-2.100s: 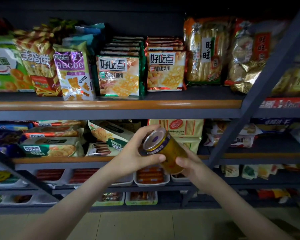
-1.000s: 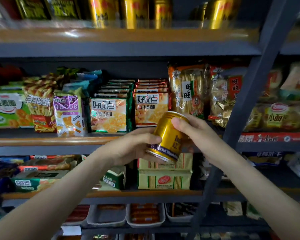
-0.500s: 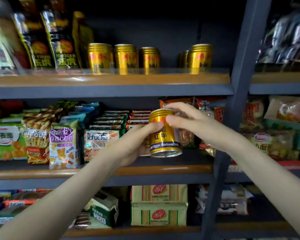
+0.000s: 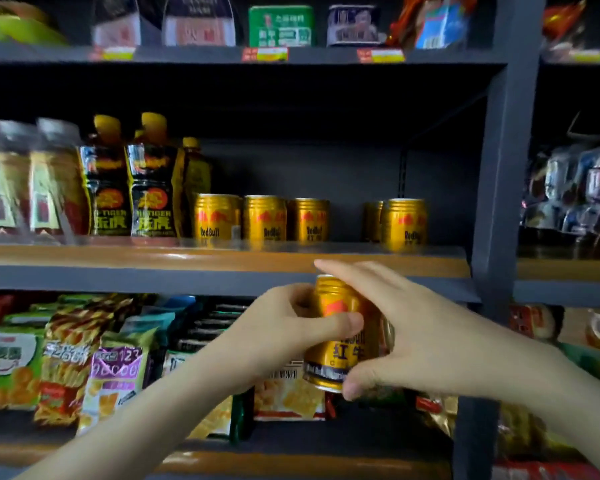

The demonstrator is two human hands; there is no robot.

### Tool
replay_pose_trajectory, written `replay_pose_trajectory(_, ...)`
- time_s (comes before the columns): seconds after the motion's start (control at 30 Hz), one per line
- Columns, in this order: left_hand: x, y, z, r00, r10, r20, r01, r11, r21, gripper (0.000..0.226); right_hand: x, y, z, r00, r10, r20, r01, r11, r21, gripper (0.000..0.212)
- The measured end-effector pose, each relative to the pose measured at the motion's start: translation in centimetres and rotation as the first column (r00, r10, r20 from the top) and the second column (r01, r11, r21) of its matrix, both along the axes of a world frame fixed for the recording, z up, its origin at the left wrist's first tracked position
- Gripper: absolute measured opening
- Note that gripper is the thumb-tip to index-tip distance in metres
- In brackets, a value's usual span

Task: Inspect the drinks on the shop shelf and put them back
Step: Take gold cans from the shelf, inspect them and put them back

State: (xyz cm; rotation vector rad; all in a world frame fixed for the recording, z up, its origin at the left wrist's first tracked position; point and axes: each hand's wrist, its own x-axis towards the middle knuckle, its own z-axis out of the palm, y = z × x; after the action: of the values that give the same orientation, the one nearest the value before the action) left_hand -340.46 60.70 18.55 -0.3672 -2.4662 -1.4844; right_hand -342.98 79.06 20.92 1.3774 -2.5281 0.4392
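Both hands grasp one gold can (image 4: 343, 356). The left hand (image 4: 284, 327) wraps its upper half, thumb across the front label and fingers curled behind. The right hand (image 4: 420, 337) clamps it end to end, thumb under the base and fingers reaching over the top rim. The can is roughly upright with its label toward the camera, just below and in front of the wooden shelf edge (image 4: 153, 256), not yet on it.

This looks like a carrying grip: the right hand can lift while the left steadies. A row of matching cans (image 4: 264, 220) stands on that shelf with a gap between the third can and the right pair, likely the slot it goes back into. Dark energy bottles (image 4: 153, 188) stand to the left and snack packs (image 4: 115, 368) fill the shelf below. The picture is blurred, so the fine print is unreadable.
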Motion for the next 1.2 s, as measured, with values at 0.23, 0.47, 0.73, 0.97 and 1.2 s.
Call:
replay_pose_trajectory(0.23, -2.2, -2.9, 7.4, 0.889, 0.038, -0.457, -0.074, 0.995, -0.060, 0.069, -1.9, -2.4, 6.3, 0.966, 0.028, -0.255, -0.109, 0.944, -0.311, 0.096)
replay_pose_trajectory(0.47, -8.7, -5.5, 11.9, 0.857, -0.062, -0.511, -0.144, 0.924, -0.354, 0.081, -7.9, -3.8, 10.3, 0.935, -0.175, -0.307, 0.061, 0.936, -0.347, 0.093)
replay_pose_trajectory(0.73, -10.4, -10.3, 9.3, 0.505, -0.181, -0.844, -0.744, 0.405, -0.532, 0.067, -14.0, -5.1, 9.2, 0.800, -0.434, -0.413, 0.485, 0.874, 0.020, 0.097)
replay_pose_trajectory(0.97, -10.5, -11.7, 8.8, 0.480, -0.156, -0.863, -0.739, 0.459, -0.494, 0.058, -16.6, -7.1, 9.1, 0.741, -0.499, -0.450, 0.625, 0.758, 0.188, 0.085)
replay_pose_trajectory(1.2, -9.7, -11.5, 8.4, 0.507, -0.131, -0.852, -0.735, 0.450, -0.507, 0.064, -17.5, -8.0, 10.1, 0.686, -0.553, -0.473, 0.718, 0.620, 0.317, 0.090)
